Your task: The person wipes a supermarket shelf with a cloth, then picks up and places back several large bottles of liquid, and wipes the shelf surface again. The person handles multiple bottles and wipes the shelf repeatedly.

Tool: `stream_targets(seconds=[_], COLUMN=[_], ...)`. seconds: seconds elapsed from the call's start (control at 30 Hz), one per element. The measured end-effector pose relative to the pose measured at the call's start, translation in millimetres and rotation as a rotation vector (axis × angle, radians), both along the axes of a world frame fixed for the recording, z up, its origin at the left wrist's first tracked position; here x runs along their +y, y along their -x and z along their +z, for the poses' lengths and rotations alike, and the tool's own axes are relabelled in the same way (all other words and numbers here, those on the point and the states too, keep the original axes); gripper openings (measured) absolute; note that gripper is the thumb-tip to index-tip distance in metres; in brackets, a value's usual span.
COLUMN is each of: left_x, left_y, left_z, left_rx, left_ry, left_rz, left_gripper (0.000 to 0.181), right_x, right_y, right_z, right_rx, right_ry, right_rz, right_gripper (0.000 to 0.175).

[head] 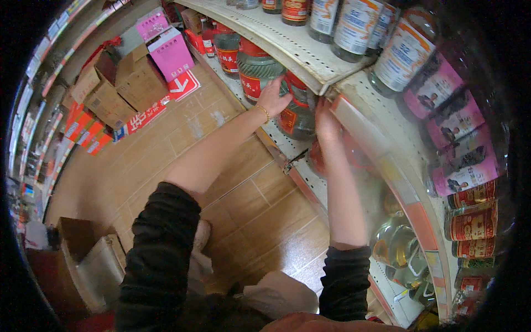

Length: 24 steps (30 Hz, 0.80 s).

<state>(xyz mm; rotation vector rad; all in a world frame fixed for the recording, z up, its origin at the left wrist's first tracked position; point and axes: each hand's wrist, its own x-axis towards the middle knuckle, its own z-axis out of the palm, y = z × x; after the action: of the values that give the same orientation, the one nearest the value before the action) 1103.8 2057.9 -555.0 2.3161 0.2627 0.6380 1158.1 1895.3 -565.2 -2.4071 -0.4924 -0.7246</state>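
Observation:
My left hand (274, 100) reaches into the lower shelf, thumb apart from the fingers, at the left side of a big glass jug (296, 120) with a red collar and red label. On the jug's other side is my right hand (327, 120), close beneath the upper shelf's corner. Its fingertips are partly hidden, and how firmly either hand bears on the jug cannot be made out. Another large ribbed jug (259, 68) with a red label stands just behind my left hand. A blurred reddish container (318, 159) sits by my right wrist.
The upper metal shelf (286, 54) overhangs both hands and carries labelled bottles (359, 29) and pink boxes (433, 89). More clear jugs (394, 245) stand low on the right. Cardboard boxes (141, 76) and a pink carton (171, 54) sit on the wood-look floor (232, 166).

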Motion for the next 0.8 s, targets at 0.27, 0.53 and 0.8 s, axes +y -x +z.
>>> stream_targets(seconds=[0.27,0.53,0.8], left_x=[-19,-25,-31], left_y=[-5,-9,-4], left_z=[-7,-22,-17], left_rx=[-0.063,-0.18,-0.222], left_ry=[0.11,0.081,0.239], left_rz=[0.126,0.15,0.105], left_gripper=[0.067,0.067,0.07], right_x=[4,-9,26], right_y=[-11,-6,-33], right_z=[-14,-9,33], right_rx=[0.01,0.363,-0.129], right_ry=[-0.016,-0.476,0.247], right_rz=[0.057,0.028,-0.083], right_gripper=[0.049,0.05,0.044])
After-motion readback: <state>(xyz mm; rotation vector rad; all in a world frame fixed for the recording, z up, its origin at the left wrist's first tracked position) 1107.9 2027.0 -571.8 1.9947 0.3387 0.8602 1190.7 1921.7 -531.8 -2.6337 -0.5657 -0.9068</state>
